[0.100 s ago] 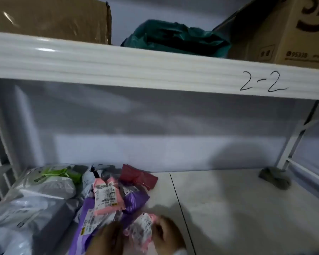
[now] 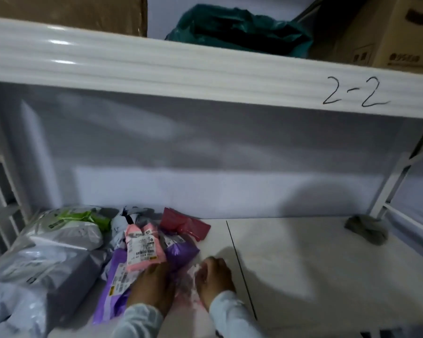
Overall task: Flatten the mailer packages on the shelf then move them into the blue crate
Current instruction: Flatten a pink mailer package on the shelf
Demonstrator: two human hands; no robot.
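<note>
A small pink mailer (image 2: 193, 286) lies at the front of the lower shelf (image 2: 315, 264), pinned between both hands and blurred by motion. The left hand (image 2: 154, 286) lies palm-down along its left edge, and the right hand (image 2: 215, 276) bears on its right side with knuckles raised; whether those fingers pinch the plastic or only press it, I cannot tell. Flattening looks to be just under way. Just behind sit another pink mailer (image 2: 142, 247), purple mailers (image 2: 117, 286), a red pouch (image 2: 183, 223) and, further left, bulky grey mailers (image 2: 56, 254), all heaped and seemingly not yet flattened. No blue crate is in view, so nothing appears moved. Both sleeves (image 2: 230, 311) enter from the bottom edge.
</note>
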